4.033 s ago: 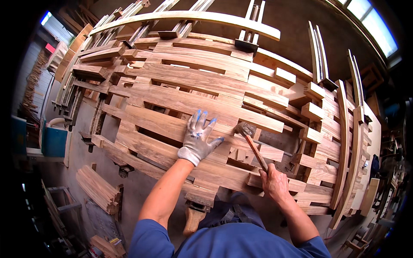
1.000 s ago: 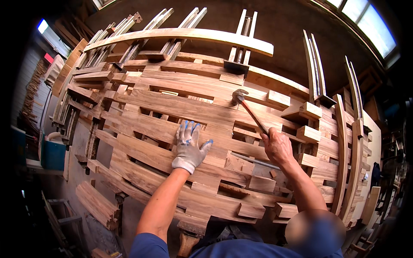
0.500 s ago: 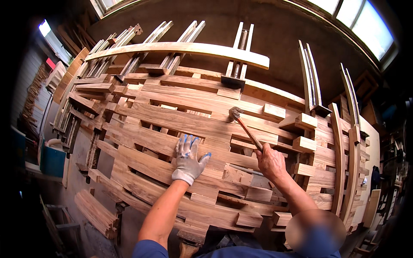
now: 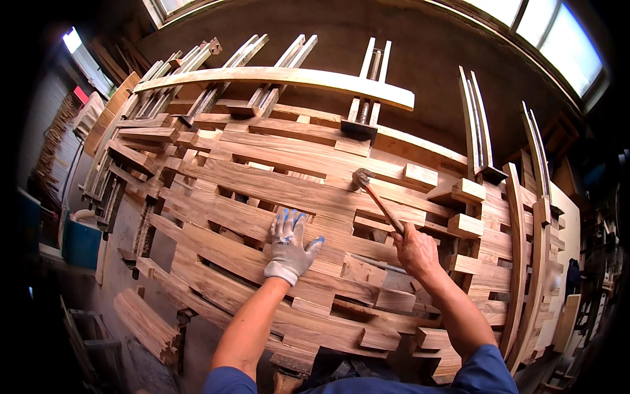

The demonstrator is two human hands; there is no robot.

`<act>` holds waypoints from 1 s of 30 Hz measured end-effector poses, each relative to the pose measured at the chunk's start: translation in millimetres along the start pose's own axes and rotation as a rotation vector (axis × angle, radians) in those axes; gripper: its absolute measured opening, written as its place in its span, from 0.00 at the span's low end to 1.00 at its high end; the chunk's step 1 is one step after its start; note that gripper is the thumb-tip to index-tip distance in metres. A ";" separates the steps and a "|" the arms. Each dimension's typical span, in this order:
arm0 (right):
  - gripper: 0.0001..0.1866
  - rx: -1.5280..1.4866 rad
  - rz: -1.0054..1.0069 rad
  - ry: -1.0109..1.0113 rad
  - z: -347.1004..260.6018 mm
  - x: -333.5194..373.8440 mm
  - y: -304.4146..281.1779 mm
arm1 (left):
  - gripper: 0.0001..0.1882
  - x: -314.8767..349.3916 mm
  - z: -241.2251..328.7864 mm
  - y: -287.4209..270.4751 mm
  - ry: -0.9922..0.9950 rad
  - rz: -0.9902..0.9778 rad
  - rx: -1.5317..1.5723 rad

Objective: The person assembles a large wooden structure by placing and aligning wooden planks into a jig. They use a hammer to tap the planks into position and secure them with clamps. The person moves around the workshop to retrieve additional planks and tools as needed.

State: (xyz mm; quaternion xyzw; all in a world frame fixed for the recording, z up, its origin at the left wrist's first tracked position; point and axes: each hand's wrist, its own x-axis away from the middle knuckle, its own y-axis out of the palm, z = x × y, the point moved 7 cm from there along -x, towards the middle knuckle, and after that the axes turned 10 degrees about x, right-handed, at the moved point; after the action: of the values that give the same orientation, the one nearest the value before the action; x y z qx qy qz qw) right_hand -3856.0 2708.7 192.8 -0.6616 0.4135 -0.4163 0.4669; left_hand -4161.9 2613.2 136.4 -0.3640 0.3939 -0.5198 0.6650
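My left hand point(image 4: 289, 247), in a grey work glove with blue fingertips, lies flat with its fingers spread on a broad layer of wooden boards point(image 4: 262, 180). Bare, my right hand point(image 4: 417, 252) is wrapped round the handle of a hammer point(image 4: 384, 205). The worn hammer head point(image 4: 361, 178) is over the boards, ahead and to the right of the gloved hand; whether it touches them I cannot tell. Gaps show between the staggered boards. Short wooden blocks point(image 4: 465, 225) rest on the boards to the right of the hammer.
Metal bar clamps point(image 4: 372, 72) stick out along the far side, with a long pale plank point(image 4: 295, 77) lying across several. Two long strips point(image 4: 516, 223) cross the boards at right. A stack of boards point(image 4: 146, 325) lies at lower left, near a teal bin point(image 4: 81, 244).
The view has shifted slightly. My left hand stays flat on the boards, and the hammer in my right hand keeps nearly the same place. More of my right sleeve shows.
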 end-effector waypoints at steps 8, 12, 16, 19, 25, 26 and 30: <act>0.19 0.045 0.025 0.036 -4.4 3.2 6.2 | 0.47 -0.4 -4.4 2.1 -0.052 -0.099 -0.057; 0.16 0.038 0.044 0.035 -7.6 6.0 4.0 | 0.46 -1.4 -4.3 6.1 -0.066 -0.134 -0.037; 0.16 0.059 0.090 -0.014 -13.1 4.2 4.5 | 0.46 1.0 -5.3 3.4 -0.070 -0.122 -0.018; 0.17 0.073 0.094 -0.045 -7.7 2.8 14.9 | 0.46 0.4 -1.6 -12.7 -0.105 -0.179 0.046; 0.19 0.122 0.142 -0.019 2.6 -1.4 23.4 | 0.47 -1.5 -3.3 0.4 -0.107 -0.231 -0.006; 0.19 0.130 0.138 -0.040 -2.0 -1.3 22.4 | 0.47 0.5 -4.7 1.1 -0.106 -0.238 -0.022; 0.17 0.172 0.142 -0.071 -2.7 -3.5 22.6 | 0.47 1.9 -9.3 2.6 -0.114 -0.217 0.037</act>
State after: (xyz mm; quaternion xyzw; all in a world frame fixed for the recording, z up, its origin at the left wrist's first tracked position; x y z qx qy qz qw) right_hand -3863.2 2706.2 171.0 -0.6025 0.4054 -0.3922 0.5646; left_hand -4168.9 2611.1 129.8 -0.4211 0.3042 -0.5743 0.6327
